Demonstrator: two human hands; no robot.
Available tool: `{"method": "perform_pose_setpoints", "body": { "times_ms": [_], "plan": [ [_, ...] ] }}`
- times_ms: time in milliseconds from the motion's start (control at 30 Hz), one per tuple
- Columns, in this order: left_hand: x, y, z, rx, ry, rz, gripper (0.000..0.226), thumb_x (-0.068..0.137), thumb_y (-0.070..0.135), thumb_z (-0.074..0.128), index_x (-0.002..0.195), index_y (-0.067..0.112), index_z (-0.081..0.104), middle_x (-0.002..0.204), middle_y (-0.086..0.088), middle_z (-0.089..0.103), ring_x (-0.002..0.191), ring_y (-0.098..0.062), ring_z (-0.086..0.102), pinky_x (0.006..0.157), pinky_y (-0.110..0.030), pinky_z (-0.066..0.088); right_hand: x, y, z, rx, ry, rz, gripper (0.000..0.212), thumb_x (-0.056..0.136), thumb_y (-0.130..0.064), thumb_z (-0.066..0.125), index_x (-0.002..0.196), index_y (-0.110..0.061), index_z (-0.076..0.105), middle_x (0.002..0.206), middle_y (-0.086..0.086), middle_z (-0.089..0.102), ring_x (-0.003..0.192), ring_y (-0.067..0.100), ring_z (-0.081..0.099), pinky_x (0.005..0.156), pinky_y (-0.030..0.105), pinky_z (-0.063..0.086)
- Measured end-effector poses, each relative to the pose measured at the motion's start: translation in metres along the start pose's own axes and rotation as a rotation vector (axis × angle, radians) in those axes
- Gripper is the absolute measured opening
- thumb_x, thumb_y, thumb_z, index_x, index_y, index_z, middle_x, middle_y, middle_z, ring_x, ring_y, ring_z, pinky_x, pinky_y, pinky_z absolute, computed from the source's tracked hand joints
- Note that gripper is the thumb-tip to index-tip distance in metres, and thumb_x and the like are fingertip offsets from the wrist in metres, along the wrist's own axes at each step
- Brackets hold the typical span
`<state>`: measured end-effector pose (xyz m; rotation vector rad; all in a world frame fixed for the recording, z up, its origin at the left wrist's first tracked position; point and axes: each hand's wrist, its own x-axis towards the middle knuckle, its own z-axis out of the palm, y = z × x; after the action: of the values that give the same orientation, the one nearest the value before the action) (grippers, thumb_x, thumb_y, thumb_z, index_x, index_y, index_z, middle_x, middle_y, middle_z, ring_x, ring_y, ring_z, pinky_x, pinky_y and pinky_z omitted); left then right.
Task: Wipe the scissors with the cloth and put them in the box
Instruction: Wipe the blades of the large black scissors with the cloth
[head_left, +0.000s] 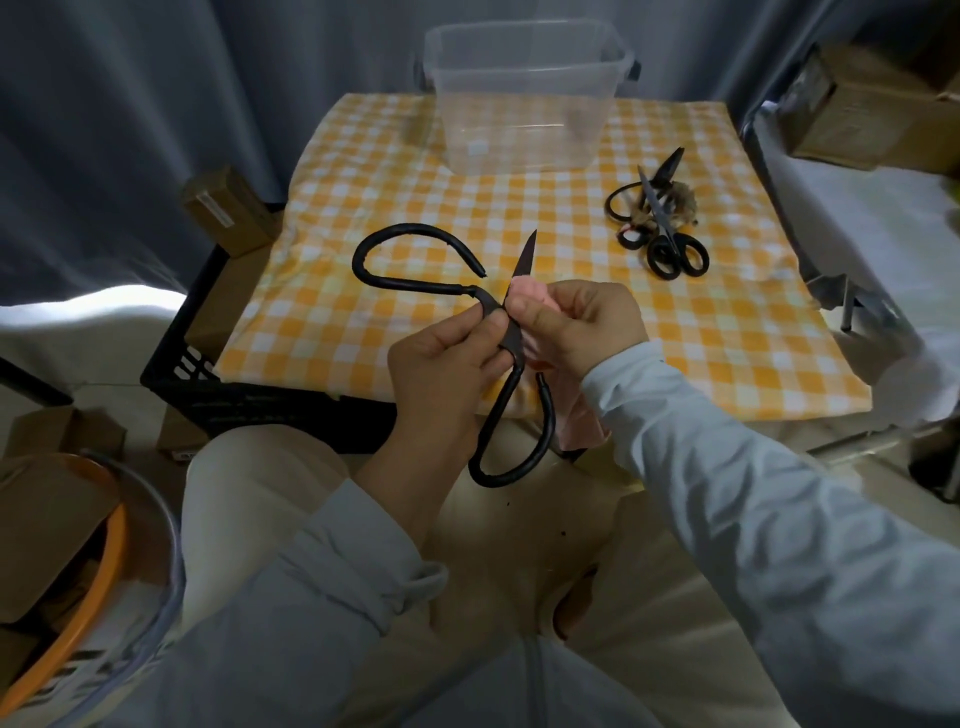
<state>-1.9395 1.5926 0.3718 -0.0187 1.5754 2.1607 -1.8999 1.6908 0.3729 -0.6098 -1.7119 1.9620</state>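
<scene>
Left hand (441, 358) grips scissors (505, 395) (right hand (576, 322) pinches cloth (579, 423) on blade).

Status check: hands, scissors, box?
Left hand grips big scissors near pivot. Right hand pinches cloth on blade. Box empty, nothing in the way; other scissors off to the right.

Open black scissors (510, 340), pink cloth (579, 421) bunched — clear box (519, 104)

The tablecloth (363, 322) is checked orange and white. On it the storage box (519, 119) is clear with black handles (632, 70). Over its near edge the large scissors (415, 283) are black, the cloth (579, 421) pink. Left of it, the crate (249, 400) is black.
</scene>
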Motion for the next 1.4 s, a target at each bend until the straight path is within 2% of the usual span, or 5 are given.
{"method": "perform_pose_setpoints", "body": {
  "times_ms": [333,567,800,1033,1400],
  "plan": [
    [0.001,0.006,-0.005,-0.039,0.001,-0.038,0.009,0.082,0.003,0.068,0.088,0.011,0.069,0.079,-0.002,0.073,0.069,-0.009,0.070,0.062,-0.017,0.055,0.008,-0.014,-0.027,-0.527,-0.320,-0.037,0.022,0.092,-0.020,0.056,0.079,-0.003,0.063,0.070,0.003,0.058,0.066,0.011,0.054,0.065,0.029,0.049],
    [-0.009,0.001,0.004,-0.063,-0.003,-0.050,0.033,0.083,0.005,0.069,0.114,0.000,0.062,0.089,-0.006,0.071,0.068,-0.009,0.069,0.061,-0.017,0.054,0.015,-0.006,-0.012,-0.871,-0.019,-0.135,0.042,0.095,-0.037,0.045,0.058,-0.019,0.045,0.055,-0.001,0.049,0.064,0.024,0.050,0.064,0.032,0.040],
    [-0.002,0.006,-0.003,-0.072,0.066,-0.066,0.027,0.083,0.004,0.068,0.109,0.001,0.061,0.083,-0.006,0.069,0.063,-0.008,0.068,0.064,-0.018,0.057,0.023,-0.014,-0.026,-0.615,0.162,-0.291,0.030,0.095,-0.031,0.050,0.093,-0.009,0.069,0.084,0.008,0.065,0.078,0.007,0.059,0.071,0.015,0.044],
    [0.006,0.009,0.002,-0.059,0.064,-0.065,0.013,0.084,0.003,0.067,0.095,-0.002,0.070,0.087,-0.018,0.072,0.080,-0.024,0.071,0.071,-0.032,0.060,0.001,0.008,-0.019,-0.942,-0.261,-0.548,0.042,0.090,-0.036,0.051,0.123,-0.012,0.060,0.132,0.009,0.054,0.122,0.016,0.051,0.104,0.024,0.038],
    [0.003,-0.002,0.007,0.010,0.082,-0.032,0.005,0.087,0.003,0.063,0.086,0.000,0.067,0.074,-0.010,0.069,0.062,-0.013,0.069,0.062,-0.023,0.058,0.016,0.021,-0.012,-0.490,-0.002,-0.375,0.028,0.077,-0.010,0.073,0.102,-0.021,0.067,0.083,-0.005,0.049,0.081,0.001,0.049,0.073,0.010,0.042]
  ]
}}
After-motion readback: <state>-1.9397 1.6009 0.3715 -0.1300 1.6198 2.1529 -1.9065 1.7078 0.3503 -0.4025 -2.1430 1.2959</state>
